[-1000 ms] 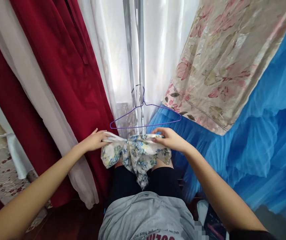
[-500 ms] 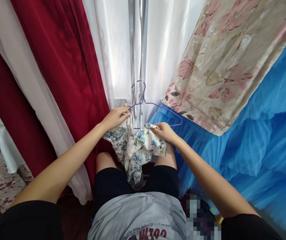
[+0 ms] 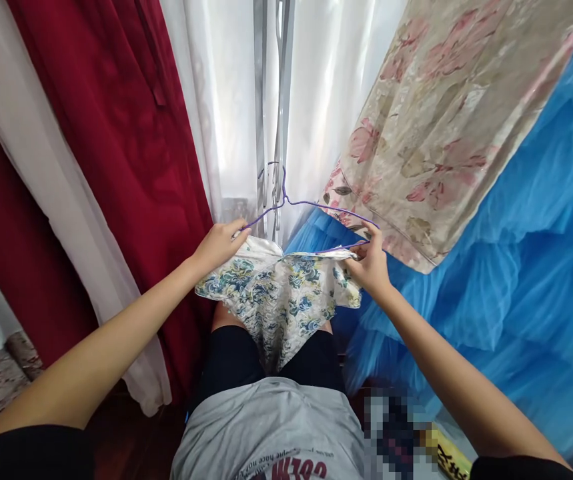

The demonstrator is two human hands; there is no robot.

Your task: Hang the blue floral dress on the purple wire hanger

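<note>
Between my hands hangs a white garment [image 3: 286,293] with a blue and yellow floral print; its exact kind is unclear. A thin purple clothes hanger [image 3: 311,203] rises above it, hook upward, with its lower bar along the garment's top edge. My left hand [image 3: 220,244] is closed on the garment's left shoulder, where the hanger's left arm ends. At the other side, my right hand [image 3: 372,263] pinches the garment's right top edge, its fingers bent around the hanger's right corner. The garment's lower part drops between my thighs.
Red drapes [image 3: 136,133] and a pale cloth [image 3: 66,153] hang at left. White curtain fabric [image 3: 216,100] and grey strips [image 3: 260,87] are ahead. A beige floral cloth [image 3: 431,133] and ruffled blue tulle [image 3: 531,287] fill the right. A yellow packet [image 3: 449,453] lies low right.
My right hand has moved right to the hanger's corner, and my left hand slightly left. The bunched garment is now spread wide along the hanger.
</note>
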